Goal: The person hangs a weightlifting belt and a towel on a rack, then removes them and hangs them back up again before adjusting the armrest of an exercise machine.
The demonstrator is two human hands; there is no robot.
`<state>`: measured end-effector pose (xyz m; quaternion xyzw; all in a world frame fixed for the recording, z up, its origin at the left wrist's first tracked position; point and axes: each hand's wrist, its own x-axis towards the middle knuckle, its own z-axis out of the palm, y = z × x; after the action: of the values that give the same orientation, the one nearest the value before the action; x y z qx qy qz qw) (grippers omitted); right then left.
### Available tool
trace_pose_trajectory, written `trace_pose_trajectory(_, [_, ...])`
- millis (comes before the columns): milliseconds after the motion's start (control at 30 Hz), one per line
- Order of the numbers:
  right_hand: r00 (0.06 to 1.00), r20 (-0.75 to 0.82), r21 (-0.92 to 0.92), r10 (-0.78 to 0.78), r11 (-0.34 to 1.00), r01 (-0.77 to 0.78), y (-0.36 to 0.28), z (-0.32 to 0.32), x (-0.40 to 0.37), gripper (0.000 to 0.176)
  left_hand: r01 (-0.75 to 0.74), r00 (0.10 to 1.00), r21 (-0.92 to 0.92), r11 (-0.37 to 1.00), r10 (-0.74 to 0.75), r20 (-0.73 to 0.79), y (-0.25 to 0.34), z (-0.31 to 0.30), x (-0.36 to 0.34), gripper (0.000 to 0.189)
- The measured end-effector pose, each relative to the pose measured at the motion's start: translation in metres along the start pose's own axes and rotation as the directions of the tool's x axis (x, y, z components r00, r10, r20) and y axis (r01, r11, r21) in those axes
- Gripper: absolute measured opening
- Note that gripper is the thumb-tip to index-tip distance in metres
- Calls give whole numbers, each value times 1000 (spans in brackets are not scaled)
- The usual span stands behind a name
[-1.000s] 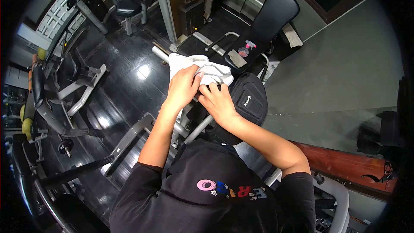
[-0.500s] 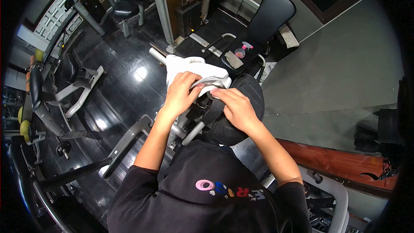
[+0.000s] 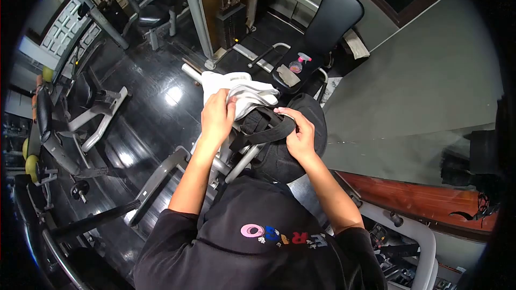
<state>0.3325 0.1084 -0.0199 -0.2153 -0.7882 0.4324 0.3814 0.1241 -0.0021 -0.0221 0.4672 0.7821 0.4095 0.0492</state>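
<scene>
A folded white cloth (image 3: 244,94) with grey edges lies bunched at the middle of the view. My left hand (image 3: 216,118) is closed on its near left side, thumb at the folds. My right hand (image 3: 299,133) grips a black strap (image 3: 277,130), which loops out just below the cloth. Under and beside that hand rests a dark, rounded bag-like item (image 3: 314,123), partly covered by my fingers and arm. What lies beneath the cloth is hidden.
A black padded seat (image 3: 336,19) at the back holds a pink-topped spray bottle (image 3: 297,64) and a beige cloth (image 3: 287,75). Gym machines with metal frames (image 3: 161,177) stand on the left. A grey panel (image 3: 408,91) rises at right.
My hands have moved apart. The right one has shifted away from the white cloth and now pulls the black strap out into a visible loop.
</scene>
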Motion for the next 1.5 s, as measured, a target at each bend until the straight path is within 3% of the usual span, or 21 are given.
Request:
trace_pose_trajectory(67, [1000, -12, -2, -12, 1000, 12, 2, 0, -2, 26, 61, 998, 34, 998, -61, -19, -7, 4, 3, 18])
trace_pose_trajectory(167, [1000, -13, 8, -16, 1000, 16, 5, 3, -4, 25, -45, 993, 73, 996, 52, -103, -14, 12, 3, 18])
trace_pose_trajectory(233, [997, -55, 145, 56, 988, -47, 10, 7, -3, 25, -32, 983, 127, 991, 54, -174, -17, 17, 7, 19])
trace_pose_trajectory(367, [985, -118, 252, 122, 964, -89, 7, 18, 2, 27, 4, 972, 174, 985, 37, -233, -29, 21, 22, 18])
trace_pose_trajectory(600, [988, -123, 152, 94, 986, -75, -1, 24, 9, 26, 50, 960, 201, 978, 8, -279, -43, 17, 31, 20])
trace_pose_trajectory(733, [981, -169, 234, 94, 971, -53, -16, 18, 15, 25, 57, 958, 196, 979, 1, -285, -40, 17, 29, 20])
trace_pose_trajectory(867, [980, -198, 169, -12, 985, 46, -32, 9, 24, 25, 61, 968, 231, 971, -1, -251, -44, 16, 28, 21])
trace_pose_trajectory(933, [972, -178, 87, -156, 981, 174, -33, 5, 29, 24, 71, 972, 260, 963, -8, -234, -48, 17, 28, 22])
trace_pose_trajectory(1000, [971, -236, 144, -27, 988, 62, -36, 2, 33, 23, 38, 961, 221, 974, 25, -274, -52, 19, 27, 24])
trace_pose_trajectory(1067, [947, -320, 180, 3, 982, 58, -30, -4, 40, 22, 45, 963, 229, 972, 19, -270, -50, 18, 28, 24])
trace_pose_trajectory(1133, [893, -447, 94, -43, 991, 94, -31, -18, 55, 20, 54, 963, 235, 970, 12, -269, -48, 17, 27, 24])
trace_pose_trajectory(1200, [836, -547, 281, 41, 950, 137, -25, -35, 69, 19, 82, 970, 222, 972, -27, -244, -44, 16, 28, 24])
trace_pose_trajectory(1467, [712, -697, 263, -84, 894, 364, -73, -106, 90, 24, -33, 975, 82, 996, 50, -217, -34, 2, 29, 21])
trace_pose_trajectory(1500, [696, -713, 241, -87, 902, 359, -79, -114, 89, 25, -53, 986, 51, 997, 61, -158, -33, -2, 27, 24])
